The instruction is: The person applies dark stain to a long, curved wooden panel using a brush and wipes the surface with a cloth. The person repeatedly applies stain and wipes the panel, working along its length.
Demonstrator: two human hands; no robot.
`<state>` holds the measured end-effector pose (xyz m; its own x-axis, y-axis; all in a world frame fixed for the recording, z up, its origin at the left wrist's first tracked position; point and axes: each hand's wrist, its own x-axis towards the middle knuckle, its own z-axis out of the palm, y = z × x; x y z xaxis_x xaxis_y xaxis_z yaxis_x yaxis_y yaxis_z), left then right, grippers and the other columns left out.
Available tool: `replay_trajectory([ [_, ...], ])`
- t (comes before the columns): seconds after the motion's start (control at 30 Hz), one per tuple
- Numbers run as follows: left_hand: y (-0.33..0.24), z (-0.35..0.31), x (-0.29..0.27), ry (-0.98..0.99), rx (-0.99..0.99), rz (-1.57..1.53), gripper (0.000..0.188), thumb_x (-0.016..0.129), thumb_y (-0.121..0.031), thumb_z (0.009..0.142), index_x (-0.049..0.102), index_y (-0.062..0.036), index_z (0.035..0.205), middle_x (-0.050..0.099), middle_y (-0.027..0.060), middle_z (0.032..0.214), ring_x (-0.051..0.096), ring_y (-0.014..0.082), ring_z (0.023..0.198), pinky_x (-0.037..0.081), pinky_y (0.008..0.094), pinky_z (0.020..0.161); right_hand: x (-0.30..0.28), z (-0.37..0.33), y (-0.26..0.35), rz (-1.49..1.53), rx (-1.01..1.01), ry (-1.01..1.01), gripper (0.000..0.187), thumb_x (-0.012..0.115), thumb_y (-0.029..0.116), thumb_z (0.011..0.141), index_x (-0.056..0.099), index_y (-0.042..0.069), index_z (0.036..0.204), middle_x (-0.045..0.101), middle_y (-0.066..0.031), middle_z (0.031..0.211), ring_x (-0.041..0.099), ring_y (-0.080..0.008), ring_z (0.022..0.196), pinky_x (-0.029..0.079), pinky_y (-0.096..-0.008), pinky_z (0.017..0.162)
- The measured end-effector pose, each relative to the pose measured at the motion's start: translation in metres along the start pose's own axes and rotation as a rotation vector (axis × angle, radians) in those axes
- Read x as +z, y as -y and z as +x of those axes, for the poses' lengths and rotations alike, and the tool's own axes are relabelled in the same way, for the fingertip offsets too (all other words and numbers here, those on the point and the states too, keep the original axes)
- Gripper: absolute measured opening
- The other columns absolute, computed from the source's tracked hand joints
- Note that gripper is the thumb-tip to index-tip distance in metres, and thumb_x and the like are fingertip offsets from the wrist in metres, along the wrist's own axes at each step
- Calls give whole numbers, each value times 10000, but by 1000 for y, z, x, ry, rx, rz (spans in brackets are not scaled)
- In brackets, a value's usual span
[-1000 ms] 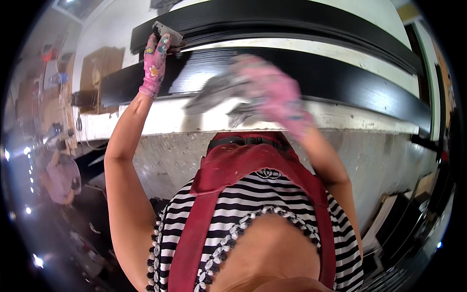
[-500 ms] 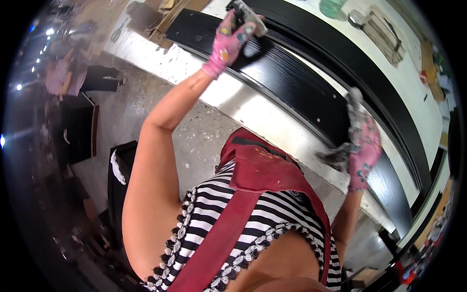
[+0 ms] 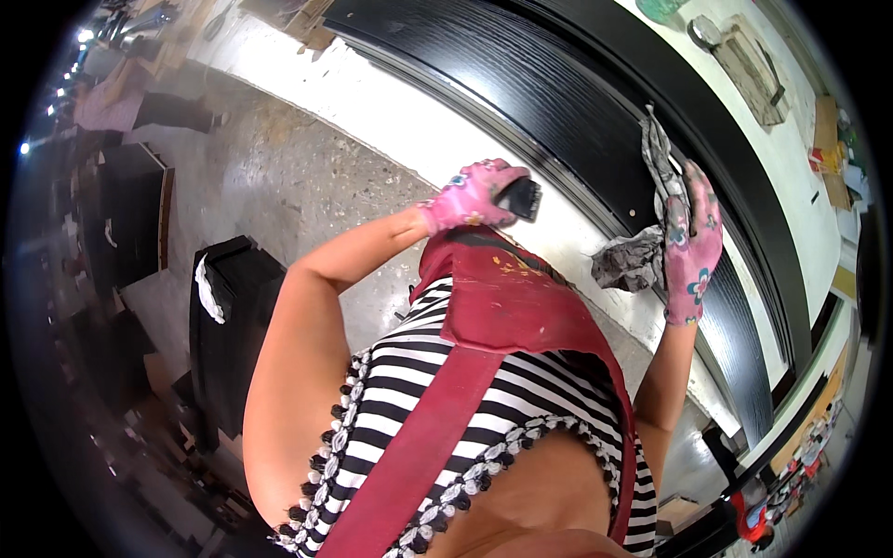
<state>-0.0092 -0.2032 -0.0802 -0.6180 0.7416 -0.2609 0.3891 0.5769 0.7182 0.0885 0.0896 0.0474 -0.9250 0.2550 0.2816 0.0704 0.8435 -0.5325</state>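
My left hand, in a pink flowered glove, is closed around a small black-and-whitish block; its exact kind I cannot make out. It hovers near the front of my red apron, over the near edge of the white work table. A crumpled grey-stained rag is in my right hand, gloved alike, and lies over the right part of a long black wood-grain panel. Small round holes show in that panel near the rag. Behind it runs a second long black panel with a curved look.
On the table's far side lie a worn wooden block, a round metal-topped item and a green translucent container. Black pieces stand on the floor at left. Another person is farther off.
My left hand came from the far left of the panel back toward my apron, still holding the block. My right hand and the rag shifted slightly up along the panel.
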Motion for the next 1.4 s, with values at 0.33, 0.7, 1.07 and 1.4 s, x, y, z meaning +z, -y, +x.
replay_trajectory([
  [0.33, 6, -32, -18, -236, -28, -1427, 577, 725, -164, 809, 511, -88, 1340, 465, 105, 1418, 419, 279, 1334, 398, 373, 1069, -8, 0, -1, -78, -161, 26, 369, 661, 200, 841, 660, 138, 1205, 604, -77, 1203, 539, -278, 1141, 398, -390, 1001],
  [0.7, 50, 11, -206, -1365, 221, -519, 457, 687, -205, 891, 567, -24, 1293, 557, 119, 1325, 493, 231, 1250, 364, 383, 1090, -4, 56, 32, 306, -45, -267, 308, 626, 19, 882, 647, 76, 1184, 616, -80, 1174, 578, -210, 1092, 485, -314, 937],
  [1.07, -24, 29, -153, -890, 347, -952, 386, 578, -4, 912, 539, -8, 1296, 539, 66, 1300, 529, 168, 1178, 429, 280, 1003, 6, 49, 50, -162, -415, 365, 500, 675, 141, 782, 603, 170, 1276, 547, -90, 1322, 501, -320, 1213, 370, -438, 1040],
  [1.4, -126, 75, -122, -270, 640, -461, 852, 687, 59, 649, 372, 16, 1440, 447, 111, 1456, 486, 206, 1284, 385, 299, 1066, -28, 78, 64, 1188, 287, 510, 674, 707, 273, 804, 477, -16, 1367, 566, -115, 1288, 543, -184, 1172, 396, -302, 1024],
])
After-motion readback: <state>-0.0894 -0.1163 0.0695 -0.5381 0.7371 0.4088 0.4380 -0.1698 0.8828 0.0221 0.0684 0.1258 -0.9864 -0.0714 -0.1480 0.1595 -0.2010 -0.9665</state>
